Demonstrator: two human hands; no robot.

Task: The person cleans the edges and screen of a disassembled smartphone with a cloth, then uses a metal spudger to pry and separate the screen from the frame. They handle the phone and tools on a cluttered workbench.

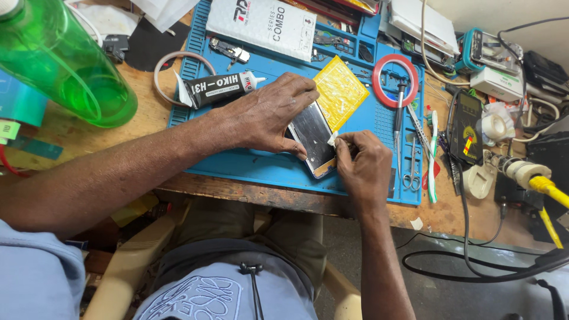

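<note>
A phone frame (pixel 314 137) with a shiny metal inner face lies on the blue work mat (pixel 261 169). My left hand (pixel 269 112) presses down on its left side and top, fingers spread over it. My right hand (pixel 363 163) pinches a small white wad (pixel 332 140) against the frame's right edge. A yellow rectangular sheet (pixel 339 90) lies just beyond the frame, partly under my left fingertips. A black tube of glue (pixel 218 88) with a white nozzle rests on the mat behind my left hand.
A green plastic bottle (pixel 62 62) stands at far left. A red tape ring (pixel 395 80), tweezers, scissors (pixel 411 172) and a toothbrush (pixel 432 154) lie on the mat's right side. A multimeter (pixel 465 127), cables and a yellow plug (pixel 548 189) crowd the right of the wooden bench.
</note>
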